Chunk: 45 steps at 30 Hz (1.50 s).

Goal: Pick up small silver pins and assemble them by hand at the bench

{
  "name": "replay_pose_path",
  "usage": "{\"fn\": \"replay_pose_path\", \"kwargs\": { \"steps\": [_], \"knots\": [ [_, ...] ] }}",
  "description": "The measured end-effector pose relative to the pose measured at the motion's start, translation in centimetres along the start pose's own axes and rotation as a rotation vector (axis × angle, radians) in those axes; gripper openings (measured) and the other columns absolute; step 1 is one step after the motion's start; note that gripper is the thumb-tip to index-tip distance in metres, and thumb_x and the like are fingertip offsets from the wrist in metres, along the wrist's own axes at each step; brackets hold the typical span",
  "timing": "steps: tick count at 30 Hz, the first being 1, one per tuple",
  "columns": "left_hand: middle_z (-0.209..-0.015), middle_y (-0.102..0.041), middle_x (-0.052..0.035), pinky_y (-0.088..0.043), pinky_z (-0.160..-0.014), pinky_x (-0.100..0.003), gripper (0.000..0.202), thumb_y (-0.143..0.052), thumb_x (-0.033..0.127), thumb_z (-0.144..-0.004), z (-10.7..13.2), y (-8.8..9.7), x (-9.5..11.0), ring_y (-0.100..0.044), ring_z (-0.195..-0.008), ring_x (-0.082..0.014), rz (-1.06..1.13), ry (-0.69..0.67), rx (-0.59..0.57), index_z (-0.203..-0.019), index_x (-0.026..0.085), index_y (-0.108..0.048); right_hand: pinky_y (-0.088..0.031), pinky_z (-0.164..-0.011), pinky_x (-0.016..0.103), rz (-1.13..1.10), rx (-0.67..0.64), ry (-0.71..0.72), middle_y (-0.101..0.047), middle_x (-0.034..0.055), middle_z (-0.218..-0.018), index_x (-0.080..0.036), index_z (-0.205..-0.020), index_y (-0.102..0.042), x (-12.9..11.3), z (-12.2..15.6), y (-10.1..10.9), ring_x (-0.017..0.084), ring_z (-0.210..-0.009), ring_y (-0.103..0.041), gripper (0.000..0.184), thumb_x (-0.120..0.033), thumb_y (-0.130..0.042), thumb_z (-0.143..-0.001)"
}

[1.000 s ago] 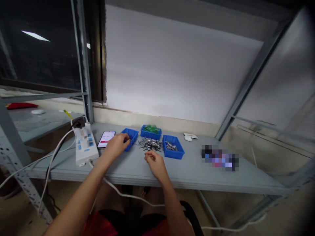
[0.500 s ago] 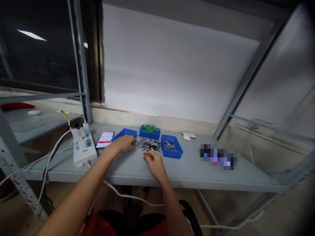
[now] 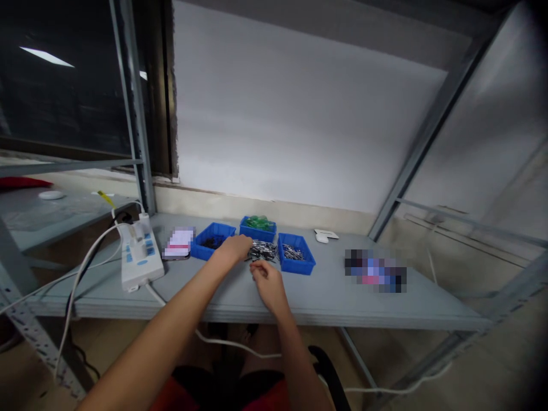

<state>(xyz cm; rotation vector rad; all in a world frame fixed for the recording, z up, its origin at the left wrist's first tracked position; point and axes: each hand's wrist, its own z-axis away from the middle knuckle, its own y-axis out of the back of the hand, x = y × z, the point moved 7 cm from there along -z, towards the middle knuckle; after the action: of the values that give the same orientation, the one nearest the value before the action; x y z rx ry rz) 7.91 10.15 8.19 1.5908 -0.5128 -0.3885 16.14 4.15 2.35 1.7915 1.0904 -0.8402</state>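
Observation:
A heap of small metal pins (image 3: 264, 249) lies on the grey shelf (image 3: 325, 297) between two blue bins. My left hand (image 3: 234, 250) rests on the heap's left edge, fingers curled down into the pins; what they hold is hidden. My right hand (image 3: 266, 282) sits just in front of the heap, its fingers pinched together near the pins. The left blue bin (image 3: 213, 241) holds dark small parts. The right blue bin (image 3: 296, 254) holds metal pins. A third blue bin (image 3: 257, 226) behind the heap holds green pieces.
A white power strip (image 3: 137, 258) with cables lies at the left, a blurred phone (image 3: 178, 244) beside it. A small white case (image 3: 326, 235) sits behind the right bin, a blurred object (image 3: 375, 272) further right. Metal rack posts frame the shelf.
My left hand has moved right, from the left blue bin to the heap of pins. My right hand stayed in front of the heap. The view drifted slightly left.

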Motion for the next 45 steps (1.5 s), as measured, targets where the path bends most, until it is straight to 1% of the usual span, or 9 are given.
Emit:
{"fn": "replay_pose_path", "kwargs": {
  "steps": [3, 7, 10, 17, 22, 26, 30, 34, 45],
  "knots": [
    [-0.102, -0.064, -0.0228, -0.048, -0.079, -0.038, 0.028, -0.042, 0.007, -0.08, -0.5, -0.8, -0.5, -0.062, -0.095, -0.0289, -0.02, 0.045, 0.072, -0.095, 0.008, -0.065, -0.041, -0.053, 0.025, -0.017, 0.019, -0.014, -0.061, 0.0011, -0.063, -0.018, -0.076, -0.062, 0.3, -0.1, 0.1, 0.015, -0.057, -0.056, 0.016, -0.025, -0.048, -0.074],
    [-0.099, -0.065, -0.0219, -0.049, -0.079, -0.035, 0.026, -0.042, 0.01, -0.081, -1.3, -2.5, -0.9, -0.063, -0.093, -0.0279, -0.027, 0.088, 0.102, -0.094, 0.007, -0.065, -0.042, -0.054, 0.025, -0.024, 0.031, -0.027, -0.06, 0.001, -0.063, -0.018, -0.074, -0.061, 0.5, -0.1, 0.1, 0.015, -0.057, -0.055, 0.016, -0.028, -0.049, -0.074],
    [-0.099, -0.065, -0.0211, -0.049, -0.077, -0.035, 0.026, -0.042, 0.011, -0.082, -1.6, -3.1, -1.3, -0.063, -0.092, -0.028, -0.027, 0.107, 0.116, -0.095, 0.007, -0.064, -0.042, -0.055, 0.025, -0.036, 0.028, -0.031, -0.061, 0.0011, -0.064, -0.018, -0.075, -0.061, 0.5, -0.1, 0.1, 0.015, -0.057, -0.056, 0.016, -0.028, -0.049, -0.075],
    [-0.098, -0.064, -0.0222, -0.048, -0.077, -0.036, 0.028, -0.037, 0.007, -0.083, -1.4, -2.2, -1.7, -0.063, -0.092, -0.0283, -0.005, 0.104, 0.161, -0.095, 0.007, -0.062, -0.042, -0.055, 0.025, -0.028, 0.035, -0.027, -0.061, 0.0015, -0.065, -0.018, -0.075, -0.061, 0.5, -0.1, 0.2, 0.016, -0.059, -0.056, 0.015, -0.027, -0.049, -0.074],
    [-0.093, -0.065, -0.018, -0.047, -0.072, -0.034, 0.026, -0.035, 0.019, -0.088, -0.1, -0.6, -1.5, -0.063, -0.089, -0.0283, 0.037, 0.087, 0.238, -0.099, 0.011, -0.058, -0.043, -0.056, 0.025, -0.038, 0.037, -0.029, -0.063, 0.002, -0.067, -0.018, -0.077, -0.062, 0.6, -0.1, 0.2, 0.015, -0.059, -0.057, 0.016, -0.027, -0.049, -0.074],
    [-0.086, -0.067, -0.0094, -0.044, -0.071, -0.027, 0.021, -0.038, 0.024, -0.088, 2.6, -0.7, -1.9, -0.062, -0.083, -0.0209, 0.293, 0.043, 0.339, -0.095, 0.016, -0.056, -0.043, -0.058, 0.025, -0.055, 0.051, -0.024, -0.064, 0.0025, -0.07, -0.017, -0.079, -0.062, 0.8, -0.2, 0.3, 0.016, -0.063, -0.059, 0.017, -0.029, -0.05, -0.075],
    [-0.079, -0.065, -0.0044, -0.042, -0.066, -0.024, 0.017, -0.042, 0.025, -0.086, 5.6, -2.9, -2.0, -0.059, -0.074, -0.0172, 0.626, -0.065, 0.392, -0.083, 0.017, -0.056, -0.046, -0.063, 0.027, -0.055, 0.056, -0.018, -0.065, 0.0037, -0.075, -0.017, -0.086, -0.06, 1.0, -0.4, 0.2, 0.017, -0.067, -0.06, 0.02, -0.033, -0.052, -0.076],
    [-0.073, -0.063, -0.0027, -0.041, -0.062, -0.023, 0.02, -0.044, 0.029, -0.084, 6.9, -4.8, -2.4, -0.056, -0.068, -0.0159, 0.827, -0.068, 0.385, -0.08, 0.015, -0.057, -0.045, -0.063, 0.026, -0.011, -0.048, 0.015, -0.066, 0.0022, -0.073, -0.019, -0.08, -0.062, 0.3, -0.3, -0.6, 0.016, -0.067, -0.06, 0.017, -0.033, -0.051, -0.078],
    [-0.077, -0.065, -0.0031, -0.042, -0.067, -0.024, 0.021, -0.049, 0.03, -0.082, 7.4, -4.5, -2.1, -0.056, -0.071, -0.0158, 0.966, -0.121, 0.359, -0.081, 0.014, -0.062, -0.046, -0.067, 0.027, 0.001, -0.151, 0.056, -0.068, 0.002, -0.075, -0.019, -0.077, -0.064, -0.9, 0.3, -1.2, 0.017, -0.071, -0.062, 0.016, -0.029, -0.052, -0.079]
  ]
}}
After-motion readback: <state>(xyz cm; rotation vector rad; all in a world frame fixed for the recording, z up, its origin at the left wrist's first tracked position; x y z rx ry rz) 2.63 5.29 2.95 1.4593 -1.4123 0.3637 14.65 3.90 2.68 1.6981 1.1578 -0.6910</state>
